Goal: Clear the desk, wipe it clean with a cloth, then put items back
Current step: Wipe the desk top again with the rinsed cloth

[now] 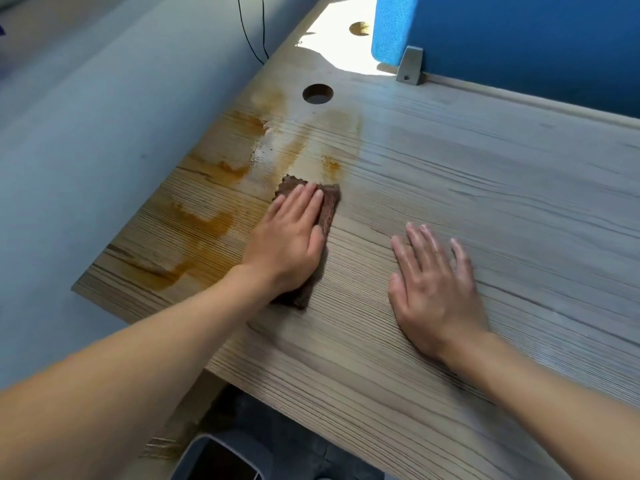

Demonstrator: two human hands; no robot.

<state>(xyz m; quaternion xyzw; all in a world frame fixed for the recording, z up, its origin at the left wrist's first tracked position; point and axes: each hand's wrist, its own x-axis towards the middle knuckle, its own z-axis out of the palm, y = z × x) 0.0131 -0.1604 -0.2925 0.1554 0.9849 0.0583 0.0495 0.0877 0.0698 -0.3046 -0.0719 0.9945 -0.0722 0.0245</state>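
In the head view, two hands are seen on one wood-grain desk (485, 188). The left hand (289, 237) is laid flat, fingers straight, on one brown, coarse-textured, rectangular cloth (330, 207), which is pressed under its palm and shows past its fingertips and right side. The right hand (433, 285) is spread flat and empty on bare wood, well to the right of the cloth. Beyond and left of the left hand, orange-brown wet streaks (207, 221) are smeared along the grain, with two round cable holes (317, 94) farther on beside one blue fabric partition (519, 39).

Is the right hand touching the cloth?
Apart. The head view shows bare desk between the right hand and the cloth, which lies under the left hand.
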